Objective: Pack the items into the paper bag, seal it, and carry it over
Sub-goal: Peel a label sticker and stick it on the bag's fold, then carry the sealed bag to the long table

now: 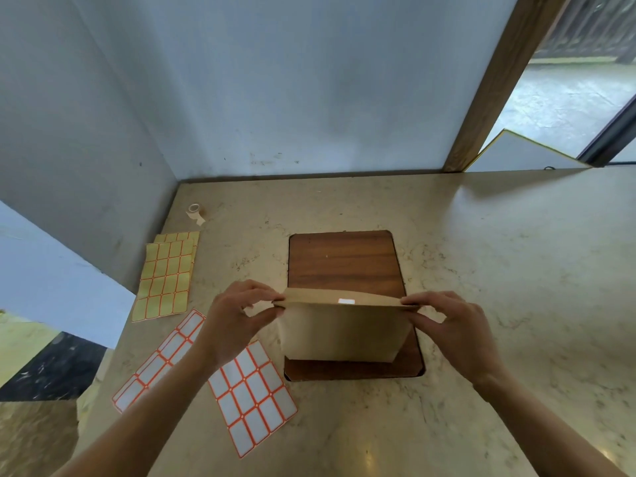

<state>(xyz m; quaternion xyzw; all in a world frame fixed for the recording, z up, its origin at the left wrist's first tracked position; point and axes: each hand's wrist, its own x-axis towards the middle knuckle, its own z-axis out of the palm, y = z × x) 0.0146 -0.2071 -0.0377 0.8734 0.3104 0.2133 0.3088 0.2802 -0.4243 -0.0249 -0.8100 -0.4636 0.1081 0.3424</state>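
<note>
A brown paper bag [340, 330] stands upright on the near half of a dark wooden board [344, 261]. Its top is folded over, and a small white sticker [346, 300] sits on the fold at the middle. My left hand [237, 316] pinches the fold's left end between thumb and fingers. My right hand [454, 325] pinches the right end the same way. What is inside the bag is hidden.
The board lies on a beige marble counter [499, 270] set in a corner of pale walls. Yellow label sheets [167, 275] and two white label sheets with orange borders [253, 395] lie at the left. A small tape roll [195, 212] sits near the back corner.
</note>
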